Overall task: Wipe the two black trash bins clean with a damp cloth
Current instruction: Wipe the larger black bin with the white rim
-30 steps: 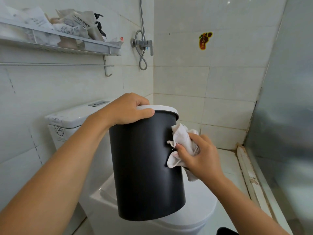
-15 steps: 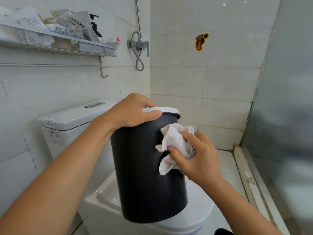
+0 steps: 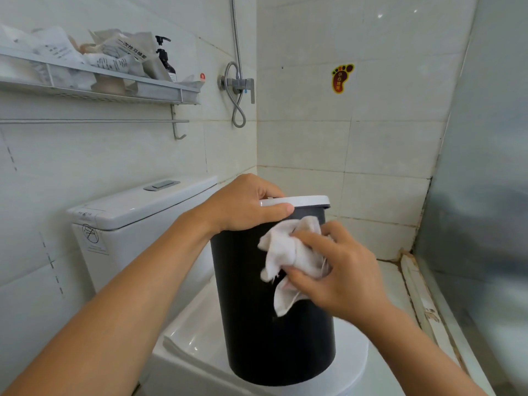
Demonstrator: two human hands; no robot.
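Black plastic forms the wall of the trash bin point(image 3: 268, 324), which stands upright on the closed toilet lid point(image 3: 351, 364), in front of the cistern point(image 3: 137, 207). A white rim ring point(image 3: 303, 200) caps its top edge.

Left hand point(image 3: 243, 204): curled over the rim, thumb along the white ring and fingers hooked over the edge. It clamps the bin and holds it steady.

Right hand point(image 3: 340, 275): fingers and thumb closed around a bunched white cloth point(image 3: 288, 252), pressing it flat against the upper front wall of the bin.

Change over the last second: the cloth has travelled from the right-hand side of the wall, well below the rim, up and across to the front face, just under the left thumb. The left hand's grip on the rim is unchanged, and the bin stays upright on the lid.

Meaning for the task: the stroke is working around the upper band of the wall. The lower half of the visible face looks not yet covered by this pass, and the rear cannot be seen. Only one bin is in view; the second is out of frame, so the task is judged less than half complete.

Surroundings: a wall shelf point(image 3: 120, 90) carries paper packets and a pump bottle point(image 3: 165, 60); a shower valve point(image 3: 240, 84) is mounted beside it.
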